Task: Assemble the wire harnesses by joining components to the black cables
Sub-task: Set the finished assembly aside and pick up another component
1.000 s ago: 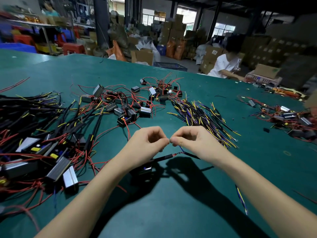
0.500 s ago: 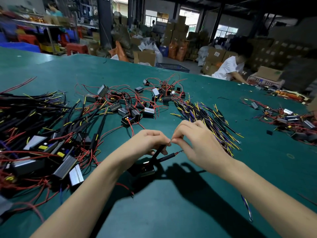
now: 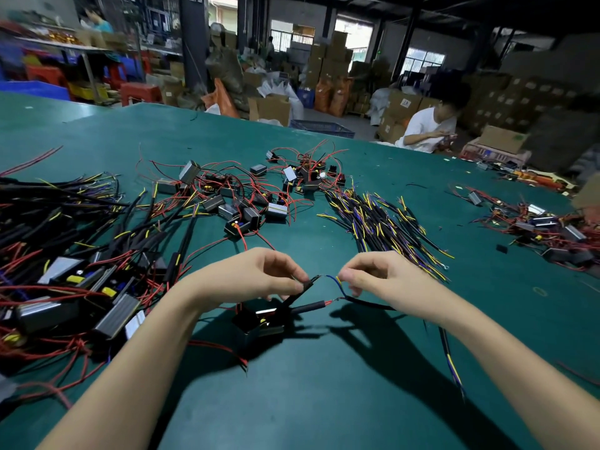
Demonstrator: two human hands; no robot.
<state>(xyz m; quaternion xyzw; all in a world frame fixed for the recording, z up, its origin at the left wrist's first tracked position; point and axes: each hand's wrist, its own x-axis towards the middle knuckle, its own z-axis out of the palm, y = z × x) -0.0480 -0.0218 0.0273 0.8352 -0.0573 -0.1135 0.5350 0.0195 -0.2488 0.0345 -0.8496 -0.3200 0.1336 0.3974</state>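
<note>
Ahead we see a green table (image 3: pixel 324 401) in a warehouse stacked with cardboard boxes (image 3: pixel 328 60). Our left hand (image 3: pixel 256 276) pinches a black-sleeved lead (image 3: pixel 298 292) at centre frame; it slants up-right from the black component (image 3: pixel 259 323). Our right hand (image 3: pixel 386 279) pinches the blue and yellow wires (image 3: pixel 336 282) of a black cable (image 3: pixel 370 305) running right. Half a second ago our fingertips met; now they're apart.

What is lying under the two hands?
Under the left hand and right hand sits a black module with sleeved leads on the green table; its underside is hidden.
</note>
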